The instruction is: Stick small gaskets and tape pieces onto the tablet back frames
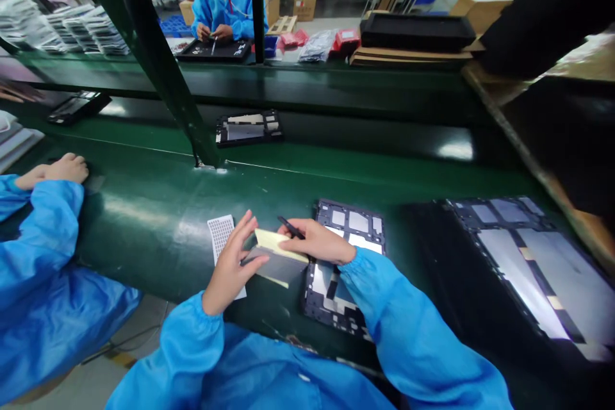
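Note:
My left hand (234, 269) supports a pad of pale yellow sheets (270, 239) with a grey face, its thumb across the left edge and its fingers stretched upward. A slim black pen-like tool (290, 227) sits in my right hand (319, 240), whose fingertips also pinch the pad's upper right part. Beneath my right wrist lies a dark tablet-like frame (358, 221) with silver panels, partly covered by my hand and sleeve. A white sheet with a grid of small marks (220, 233) lies partly under my left hand.
A stack of similar device frames (516, 250) rests on black material at right. Another frame (250, 128) lies on the dark strip beyond the green bench, near a slanted green post (158, 70). A co-worker's hands (67, 168) are at left; another person (223, 3) works opposite.

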The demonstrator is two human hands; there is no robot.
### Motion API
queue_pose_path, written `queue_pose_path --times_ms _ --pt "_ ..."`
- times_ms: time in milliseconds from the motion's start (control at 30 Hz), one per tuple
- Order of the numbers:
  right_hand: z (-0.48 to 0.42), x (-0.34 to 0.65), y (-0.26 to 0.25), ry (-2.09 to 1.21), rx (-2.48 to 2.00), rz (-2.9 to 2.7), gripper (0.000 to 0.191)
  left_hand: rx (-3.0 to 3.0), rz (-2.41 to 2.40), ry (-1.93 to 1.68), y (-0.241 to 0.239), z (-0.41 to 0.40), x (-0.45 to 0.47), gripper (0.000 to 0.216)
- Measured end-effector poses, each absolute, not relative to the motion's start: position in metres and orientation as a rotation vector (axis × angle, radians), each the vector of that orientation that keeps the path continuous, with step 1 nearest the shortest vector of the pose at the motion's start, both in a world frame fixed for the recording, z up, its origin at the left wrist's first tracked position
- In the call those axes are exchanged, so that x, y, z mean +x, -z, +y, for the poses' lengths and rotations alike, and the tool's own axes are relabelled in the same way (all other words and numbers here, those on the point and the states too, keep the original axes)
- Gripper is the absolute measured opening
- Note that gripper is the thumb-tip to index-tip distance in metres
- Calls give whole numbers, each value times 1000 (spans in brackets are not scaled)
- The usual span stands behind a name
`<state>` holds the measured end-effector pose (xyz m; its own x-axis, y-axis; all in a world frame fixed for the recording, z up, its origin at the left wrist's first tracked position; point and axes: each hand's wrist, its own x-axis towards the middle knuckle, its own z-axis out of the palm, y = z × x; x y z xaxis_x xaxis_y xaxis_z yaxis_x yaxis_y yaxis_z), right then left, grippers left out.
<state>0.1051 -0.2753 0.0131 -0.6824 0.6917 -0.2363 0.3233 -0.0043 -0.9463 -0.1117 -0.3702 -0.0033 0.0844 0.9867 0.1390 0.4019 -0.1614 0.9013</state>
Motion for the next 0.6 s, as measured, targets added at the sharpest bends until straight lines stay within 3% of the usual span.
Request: queue_pose_path --times_ms 100,200,267,400,600 --pt "-271 93 -2 -1300 -1315 -2201 11 1765 1758 -1010 21 -376 -103 65" --pt "-268 82 4 -1094 -1391 -2227 9 2039 1919 -902 35 -389 -92 24" --pt "-268 80 2 -1078 -1329 -2059 10 2197 1871 -851 39 -398 -84 20" --pt "-266 85 -6 -1300 -1210 -1776 40 2321 1855 -794 39 -406 -74 27" --pt "-261 87 13 -1855 -1200 -1505 42 2345 1937 -765 37 -405 -66 25"
